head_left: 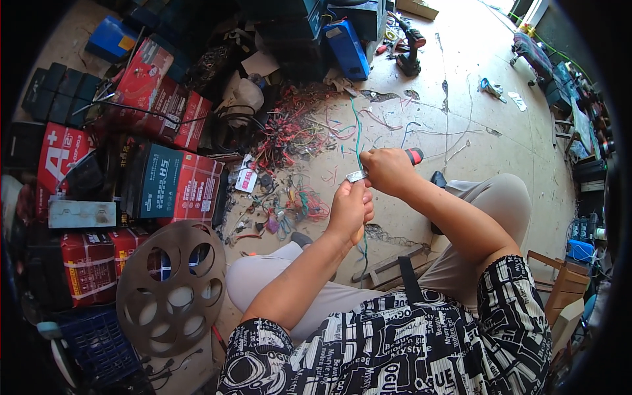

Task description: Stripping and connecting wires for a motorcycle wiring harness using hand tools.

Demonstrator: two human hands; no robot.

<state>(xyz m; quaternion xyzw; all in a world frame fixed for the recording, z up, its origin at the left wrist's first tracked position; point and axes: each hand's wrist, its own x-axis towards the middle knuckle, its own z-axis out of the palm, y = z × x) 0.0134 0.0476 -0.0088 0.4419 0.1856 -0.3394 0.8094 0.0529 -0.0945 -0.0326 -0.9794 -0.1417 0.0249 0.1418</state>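
Note:
My left hand [350, 209] is closed, its thumb uppermost. An orange handle end [359, 234] shows below its palm, and a small silvery-white piece [356, 176] sticks up at its thumb. They look like parts of one tool, though the fingers hide the middle. Against that piece, my right hand [390, 170] is closed with its fingers pinched on a green wire [357, 131]. The wire runs away from me over the floor and shows again below my left hand. Beside my right knuckles a red and black handle [415, 156] sticks out; I cannot tell whether it is held.
A heap of red wires [289, 128] lies on the floor to the left. Beyond it stand red boxed batteries [197, 184] and a perforated metal disc [172, 289]. A cordless drill [411, 46] and a blue battery pack [347, 49] are at the far side.

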